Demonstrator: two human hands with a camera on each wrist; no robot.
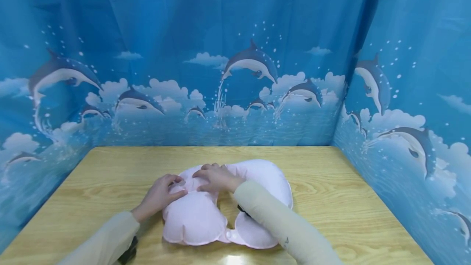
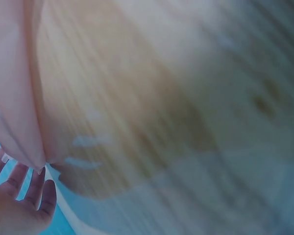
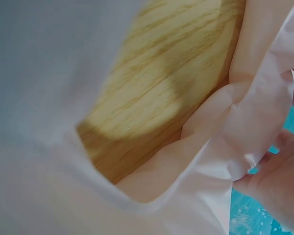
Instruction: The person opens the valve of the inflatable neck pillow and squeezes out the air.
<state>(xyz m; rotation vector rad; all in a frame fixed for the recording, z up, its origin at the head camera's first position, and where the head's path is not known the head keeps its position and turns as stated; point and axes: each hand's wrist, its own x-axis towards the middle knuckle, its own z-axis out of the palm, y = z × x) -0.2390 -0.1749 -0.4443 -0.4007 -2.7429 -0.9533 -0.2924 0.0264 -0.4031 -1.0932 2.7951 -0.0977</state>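
Observation:
A pale pink, U-shaped neck pillow [image 1: 200, 220] lies on the wooden table, its two rounded ends toward me and joined by a short strap with a round fastener [image 1: 231, 235]. My left hand [image 1: 162, 194] grips its left side, thumb and fingers apart on the cloth. Close beside it, my right hand [image 1: 218, 178] holds the upper left part, where the fabric is dented and creased. In the left wrist view the fingers [image 2: 36, 188] meet the pillow's lower edge. The right wrist view has wrinkled cloth [image 3: 210, 161] in front of the fingertips, partly hiding them.
The light wooden table [image 1: 331, 199] extends around the pillow on all sides. Blue curtains [image 1: 176, 32] printed with dolphins and clouds hang behind it and along both sides. My right forearm [image 1: 279, 220] crosses over the pillow's right half.

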